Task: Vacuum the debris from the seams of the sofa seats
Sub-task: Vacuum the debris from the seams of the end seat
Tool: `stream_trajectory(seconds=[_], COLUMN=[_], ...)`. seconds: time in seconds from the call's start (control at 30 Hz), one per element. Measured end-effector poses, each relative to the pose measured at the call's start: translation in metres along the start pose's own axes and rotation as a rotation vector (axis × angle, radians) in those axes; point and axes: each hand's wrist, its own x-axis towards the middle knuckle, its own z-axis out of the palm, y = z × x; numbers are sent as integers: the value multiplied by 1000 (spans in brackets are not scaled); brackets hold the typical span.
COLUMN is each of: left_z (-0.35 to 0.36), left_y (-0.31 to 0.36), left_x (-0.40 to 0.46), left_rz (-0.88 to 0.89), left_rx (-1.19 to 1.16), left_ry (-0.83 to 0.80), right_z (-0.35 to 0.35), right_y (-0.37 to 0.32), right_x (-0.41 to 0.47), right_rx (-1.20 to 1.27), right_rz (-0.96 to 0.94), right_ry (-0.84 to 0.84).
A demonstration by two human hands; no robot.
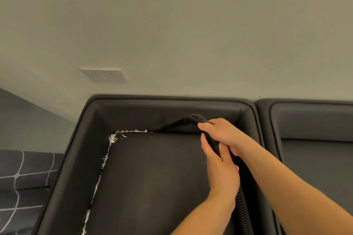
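Debris [107,155] lines left and back seams. Both hands, left hand [219,166] and right hand [221,133], wrapped round vacuum nozzle [183,123], angling tip low into back seam for suction.

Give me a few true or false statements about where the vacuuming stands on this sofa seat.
1. Both hands grip the vacuum nozzle. True: left hand and right hand hold it.
2. The nozzle tip sits in the back seam. True.
3. White debris lies along the left seam. True.
4. The back left corner is already clean. False: debris is piled there.
5. A cushion lies on the seat. False: none is there.
6. The wall socket has a plug in it. False: nothing is plugged in.
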Motion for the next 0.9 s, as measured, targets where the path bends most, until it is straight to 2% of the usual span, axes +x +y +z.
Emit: stream_trajectory(seconds=[0.43,0.73,0.9], left_z=[-36,-33,-19], left_y=[0,-10,-9], left_x=[59,63,32], left_rz=[-56,-107,-63], left_rx=[-46,44,4], left_ry=[57,-5,42], right_z=[40,39,26], right_y=[-9,14,10], right_x=[62,64,36], right_rx=[8,82,21], right_rz=[126,169,60], right_ry=[-3,91,21])
